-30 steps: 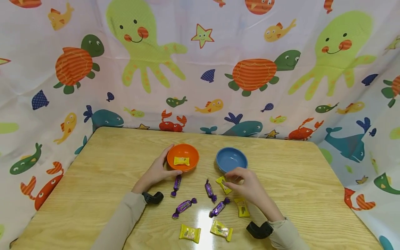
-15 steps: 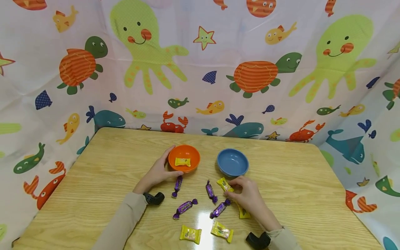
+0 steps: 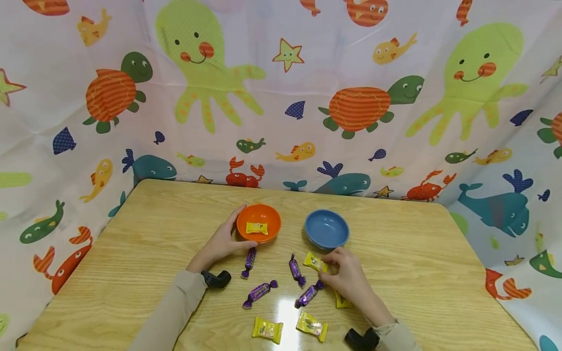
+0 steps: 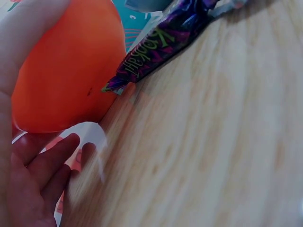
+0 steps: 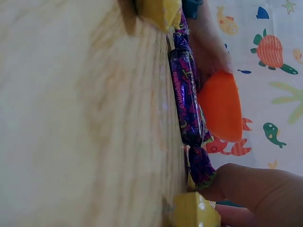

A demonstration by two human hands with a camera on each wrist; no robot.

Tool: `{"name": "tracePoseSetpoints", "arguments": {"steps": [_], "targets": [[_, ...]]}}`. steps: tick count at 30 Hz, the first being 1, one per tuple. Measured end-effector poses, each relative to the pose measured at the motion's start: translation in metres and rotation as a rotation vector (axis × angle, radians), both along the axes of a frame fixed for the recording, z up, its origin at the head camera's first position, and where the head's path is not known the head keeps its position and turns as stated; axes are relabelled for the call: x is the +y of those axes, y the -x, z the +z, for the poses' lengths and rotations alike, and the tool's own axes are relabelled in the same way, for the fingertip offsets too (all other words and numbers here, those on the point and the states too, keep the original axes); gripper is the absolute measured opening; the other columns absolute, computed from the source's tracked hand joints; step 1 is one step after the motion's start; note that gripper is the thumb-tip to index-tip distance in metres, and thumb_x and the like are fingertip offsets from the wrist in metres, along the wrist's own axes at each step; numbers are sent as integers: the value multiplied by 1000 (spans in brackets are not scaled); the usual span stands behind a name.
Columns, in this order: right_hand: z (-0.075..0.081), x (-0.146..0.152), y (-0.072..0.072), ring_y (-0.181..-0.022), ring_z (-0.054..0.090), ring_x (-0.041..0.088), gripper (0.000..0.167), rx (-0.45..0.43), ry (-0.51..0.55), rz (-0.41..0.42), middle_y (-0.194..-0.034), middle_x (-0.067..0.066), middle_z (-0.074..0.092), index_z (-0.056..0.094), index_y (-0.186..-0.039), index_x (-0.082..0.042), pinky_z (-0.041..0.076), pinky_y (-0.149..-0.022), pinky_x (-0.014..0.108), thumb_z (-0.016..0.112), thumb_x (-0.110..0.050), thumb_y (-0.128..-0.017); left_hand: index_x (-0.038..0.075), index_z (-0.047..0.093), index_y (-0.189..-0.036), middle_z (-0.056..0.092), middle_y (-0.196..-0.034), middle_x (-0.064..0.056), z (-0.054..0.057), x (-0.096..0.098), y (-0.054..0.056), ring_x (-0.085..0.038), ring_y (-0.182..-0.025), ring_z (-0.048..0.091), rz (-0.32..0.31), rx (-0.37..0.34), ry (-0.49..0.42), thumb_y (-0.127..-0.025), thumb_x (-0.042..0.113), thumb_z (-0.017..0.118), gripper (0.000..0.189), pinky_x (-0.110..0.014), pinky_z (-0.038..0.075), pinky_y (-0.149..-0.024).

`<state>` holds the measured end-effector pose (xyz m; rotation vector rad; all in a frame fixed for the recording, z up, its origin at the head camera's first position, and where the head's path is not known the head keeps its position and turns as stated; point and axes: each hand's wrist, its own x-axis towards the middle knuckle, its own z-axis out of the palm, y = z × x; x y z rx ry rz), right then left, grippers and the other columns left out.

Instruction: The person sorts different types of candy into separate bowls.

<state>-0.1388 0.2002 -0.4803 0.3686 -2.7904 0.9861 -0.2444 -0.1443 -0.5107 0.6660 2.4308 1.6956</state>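
My left hand (image 3: 219, 245) grips the orange bowl (image 3: 273, 229) from its left, with the thumb on the near side and fingers behind. Inside lies one yellow-wrapped candy (image 3: 256, 228). In the left wrist view the orange bowl (image 4: 75, 66) fills the space between thumb and fingers. My right hand (image 3: 351, 278) pinches the right end of another yellow-wrapped candy (image 3: 313, 261) between thumb and fingertips, low over the table just in front of the blue bowl (image 3: 327, 229). Partly hidden beneath this hand is a third yellow candy (image 3: 342, 301).
Several purple twist-wrapped candies lie in front of the bowls, including one purple candy (image 3: 260, 293) at centre left and another (image 3: 309, 294) close to my right hand. Nearer to me are two yellow candies, one left (image 3: 268, 329) and one right (image 3: 311, 325). A patterned curtain (image 3: 263, 97) hangs behind the table.
My right hand has moved slightly toward me, and its fingers have come onto the yellow candy, which has turned a little. My left hand keeps its grip on the orange bowl.
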Motion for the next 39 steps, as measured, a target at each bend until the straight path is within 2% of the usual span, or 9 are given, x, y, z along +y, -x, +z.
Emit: {"name": "tracePoseSetpoints", "arguments": {"steps": [11,17,29,34,39], "targets": [[-1,0,0,-74,50,13,22,22,9,19,-84,-3,59,73,-86,-8,45,-62,24,83,-3,-67,16,16,-160,27,-161,-2,2,-1,-1,-24,-149,21,2,-7,-3,-77,38,86,111,-55,11,-120],[0,-1,1,-75,49,12,23,22,-7,35,-86,-4,60,75,-89,-8,43,-63,25,89,-12,-70,18,17,-160,28,-161,-3,2,-1,-2,-24,-148,21,5,-4,3,-77,38,86,110,-54,12,-120],[-1,0,0,-76,50,12,19,101,-24,81,-81,-5,57,72,-81,-9,47,-64,25,87,-8,-69,15,17,-160,28,-160,-7,2,-1,-2,-27,-148,22,6,2,6,-77,39,86,110,-56,12,-119],[3,-1,1,-76,52,10,20,123,-24,100,-81,-6,56,72,-81,-9,49,-65,24,86,-5,-68,16,17,-160,28,-160,-6,2,-1,-2,-26,-148,22,13,-6,9,-77,39,86,111,-55,12,-119],[15,-3,3,-75,52,12,20,148,-20,123,-80,-4,55,72,-81,-8,50,-63,25,85,0,-67,17,16,-160,28,-161,-5,2,-1,-1,-25,-148,21,16,-7,23,-77,39,86,110,-54,12,-120]]}}
